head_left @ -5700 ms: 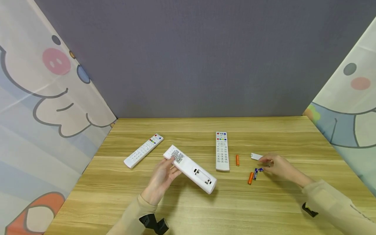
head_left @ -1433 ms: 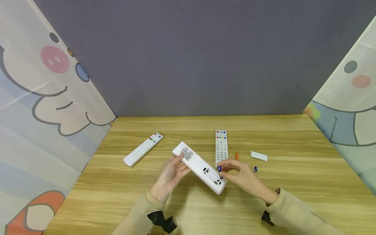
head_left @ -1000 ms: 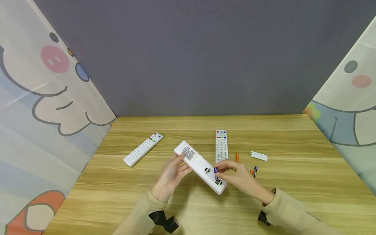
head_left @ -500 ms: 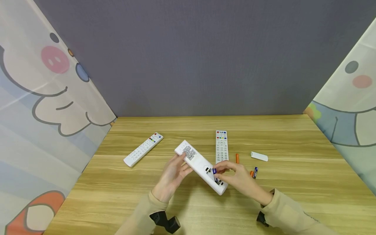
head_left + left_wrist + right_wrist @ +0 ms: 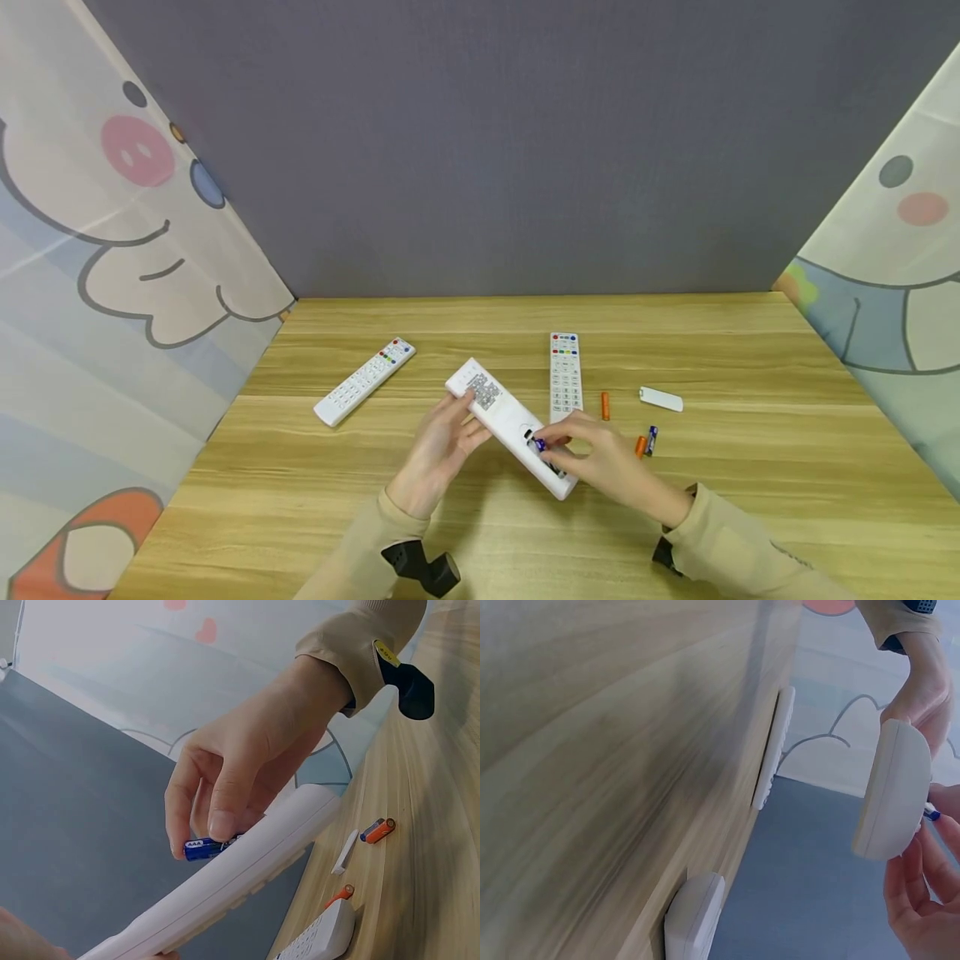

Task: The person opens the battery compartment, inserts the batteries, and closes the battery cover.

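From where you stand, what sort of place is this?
Probably a small screened-off work booth, though I can't be sure: a wooden tabletop, a plain grey panel behind it, and cartoon-printed sheets at both sides.

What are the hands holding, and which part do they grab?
The left hand holds a white remote near its end with the gray print. The right hand pinches a blue battery near its end marked AAA.
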A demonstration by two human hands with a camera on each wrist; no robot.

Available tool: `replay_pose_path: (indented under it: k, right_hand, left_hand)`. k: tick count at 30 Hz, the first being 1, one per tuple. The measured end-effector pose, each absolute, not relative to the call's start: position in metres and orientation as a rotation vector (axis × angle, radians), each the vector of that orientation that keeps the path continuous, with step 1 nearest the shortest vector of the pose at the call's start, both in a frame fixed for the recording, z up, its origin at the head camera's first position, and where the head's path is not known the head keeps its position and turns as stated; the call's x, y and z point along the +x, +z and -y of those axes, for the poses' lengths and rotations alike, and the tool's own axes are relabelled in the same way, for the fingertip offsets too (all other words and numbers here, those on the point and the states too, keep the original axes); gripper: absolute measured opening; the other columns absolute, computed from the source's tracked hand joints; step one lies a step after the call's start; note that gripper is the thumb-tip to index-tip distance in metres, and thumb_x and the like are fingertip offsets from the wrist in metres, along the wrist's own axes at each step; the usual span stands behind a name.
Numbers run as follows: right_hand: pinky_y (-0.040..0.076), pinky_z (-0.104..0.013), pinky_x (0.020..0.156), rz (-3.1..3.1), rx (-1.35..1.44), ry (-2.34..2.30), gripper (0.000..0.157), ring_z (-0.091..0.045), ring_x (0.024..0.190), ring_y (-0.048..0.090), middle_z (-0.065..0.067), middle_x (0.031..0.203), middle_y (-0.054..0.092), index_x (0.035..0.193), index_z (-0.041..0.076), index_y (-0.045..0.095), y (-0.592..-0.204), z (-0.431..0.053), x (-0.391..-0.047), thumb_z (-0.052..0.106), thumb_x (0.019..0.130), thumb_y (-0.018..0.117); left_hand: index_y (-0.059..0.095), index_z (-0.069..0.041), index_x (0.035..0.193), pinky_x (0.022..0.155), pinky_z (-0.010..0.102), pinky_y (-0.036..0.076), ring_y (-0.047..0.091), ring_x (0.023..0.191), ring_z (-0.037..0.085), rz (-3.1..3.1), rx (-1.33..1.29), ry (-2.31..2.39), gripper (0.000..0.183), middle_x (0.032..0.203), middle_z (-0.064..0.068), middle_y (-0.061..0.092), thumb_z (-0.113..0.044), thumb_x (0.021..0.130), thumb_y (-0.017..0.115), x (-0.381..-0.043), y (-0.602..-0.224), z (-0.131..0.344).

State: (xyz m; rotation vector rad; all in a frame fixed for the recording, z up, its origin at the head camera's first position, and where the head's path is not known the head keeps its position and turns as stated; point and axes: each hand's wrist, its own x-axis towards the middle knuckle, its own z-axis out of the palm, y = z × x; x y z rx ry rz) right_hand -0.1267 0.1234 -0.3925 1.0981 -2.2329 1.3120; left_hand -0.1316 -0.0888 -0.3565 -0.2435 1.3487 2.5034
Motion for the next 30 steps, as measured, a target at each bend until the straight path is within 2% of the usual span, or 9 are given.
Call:
replay_pose_path:
  k: [4, 8, 14, 20, 30]
  right_hand:
    - [0.049, -0.019, 0.061, 2.256, 1.139, 1.208, 0.026, -0.007, 0.074, 0.053, 0.004, 0.082, 0.060, 0.093, 0.009, 0.066, -0.393, -0.123, -0.127, 0.003, 0.069, 0.072]
    - [0.049, -0.021, 0.062, 2.296, 1.151, 1.115, 0.027, -0.009, 0.079, 0.051, 0.003, 0.090, 0.056, 0.096, 0.011, 0.065, -0.393, -0.123, -0.125, 0.012, 0.070, 0.074]
    - [0.051, -0.023, 0.067, 2.437, 1.157, 1.003, 0.050, -0.017, 0.092, 0.050, -0.009, 0.112, 0.048, 0.110, 0.013, 0.057, -0.394, -0.124, -0.118, 0.027, 0.066, 0.077]
    - [0.051, -0.028, 0.071, 2.647, 1.200, 1.004, 0.070, -0.026, 0.100, 0.051, -0.015, 0.126, 0.040, 0.126, 0.017, 0.043, -0.393, -0.128, -0.110, 0.022, 0.066, 0.077]
    - [0.052, -0.026, 0.068, 2.583, 1.220, 0.993, 0.074, -0.024, 0.094, 0.054, -0.015, 0.125, 0.040, 0.127, 0.017, 0.042, -0.398, -0.128, -0.107, 0.021, 0.062, 0.079]
  left_hand:
    - [0.025, 0.002, 0.136, 0.093, 0.039, 0.042, 0.055, 0.095, 0.022, -1.349, -0.232, 2.498, 0.046, 0.112, 0.012, 0.049, -0.010, 0.094, 0.039, -0.132, -0.356, 0.089]
    - [0.026, 0.002, 0.135, 0.092, 0.039, 0.043, 0.056, 0.094, 0.022, -1.347, -0.239, 2.498, 0.045, 0.109, 0.010, 0.051, -0.010, 0.093, 0.039, -0.132, -0.356, 0.089]
    - [0.027, 0.002, 0.134, 0.093, 0.039, 0.042, 0.056, 0.095, 0.022, -1.351, -0.252, 2.494, 0.045, 0.109, 0.009, 0.052, -0.011, 0.093, 0.040, -0.132, -0.357, 0.090]
    - [0.028, 0.002, 0.134, 0.093, 0.039, 0.042, 0.055, 0.096, 0.022, -1.348, -0.256, 2.498, 0.044, 0.110, 0.009, 0.051, -0.011, 0.093, 0.040, -0.132, -0.357, 0.092]
    - [0.029, 0.003, 0.133, 0.092, 0.039, 0.043, 0.055, 0.096, 0.023, -1.343, -0.245, 2.490, 0.044, 0.110, 0.011, 0.052, -0.010, 0.093, 0.041, -0.132, -0.357, 0.093]
